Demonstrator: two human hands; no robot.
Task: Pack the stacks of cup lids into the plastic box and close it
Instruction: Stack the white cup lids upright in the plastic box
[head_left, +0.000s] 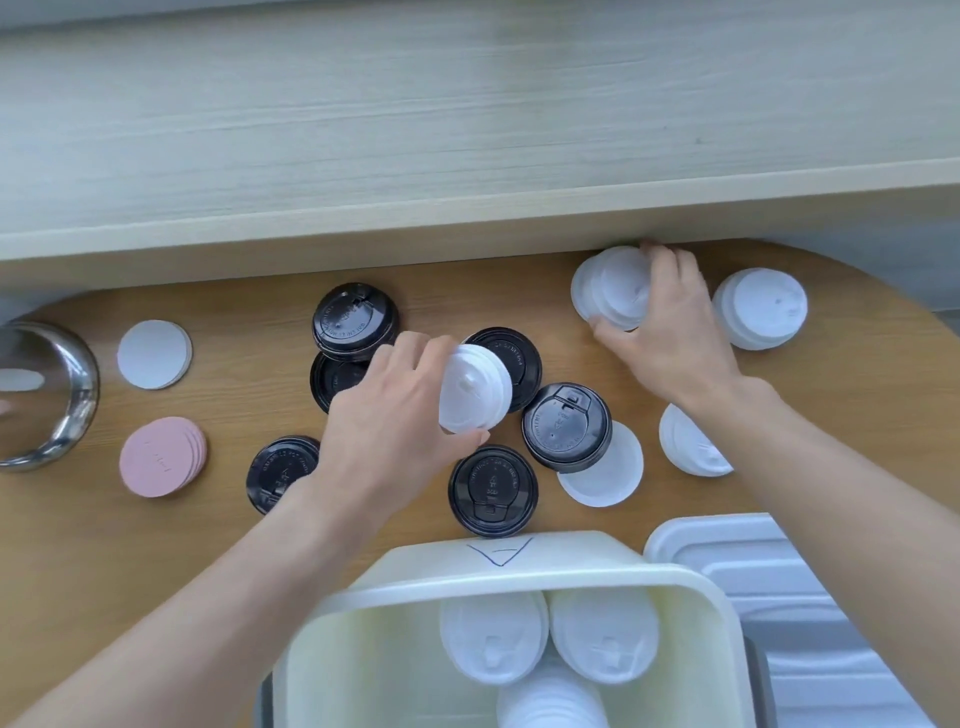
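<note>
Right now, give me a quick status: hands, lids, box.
Left hand grips a white stack; right hand grips another white stack. Box open, three white stacks inside. Black lids loose on the table, none blocking.

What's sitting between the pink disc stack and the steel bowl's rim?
Nothing: in the head view, bare wood separates the pink disc stack from the steel bowl.

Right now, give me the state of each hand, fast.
Left hand: fingers curled round a white lid stack, holding it.
Right hand: fingers curled round another white lid stack by the shelf edge.
</note>
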